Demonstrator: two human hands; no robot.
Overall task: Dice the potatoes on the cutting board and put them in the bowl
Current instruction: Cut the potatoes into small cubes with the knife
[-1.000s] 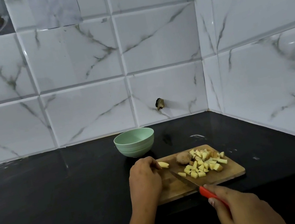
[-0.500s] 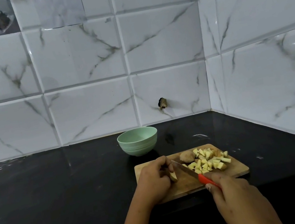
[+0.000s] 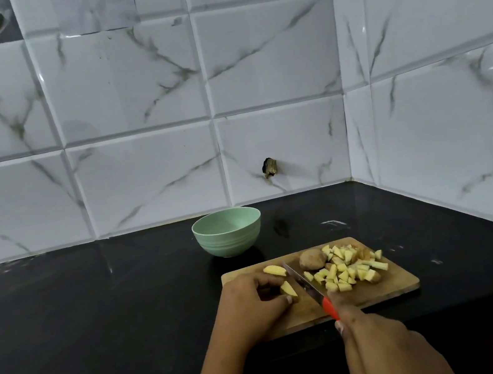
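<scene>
Your knife [image 3: 304,283] meets a potato wedge [image 3: 288,289] on the cutting board [image 3: 388,288], lower centre of frame.
Your left hand [image 3: 253,307] pinches that potato wedge at the board's left end; your right hand [image 3: 382,347] grips the red-handled knife, its blade just right of it; a second wedge [image 3: 274,270] lies above; diced pieces [image 3: 345,271] and a brown-skinned potato chunk [image 3: 312,259] sit to the right; the green bowl [image 3: 229,234] stands above the board.

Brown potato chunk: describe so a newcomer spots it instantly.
Find the wooden cutting board on the black counter. Near its far edge, right of the knife blade, sits the potato chunk: rounded and brown-skinned, unlike the pale yellow dice beside it.
</scene>
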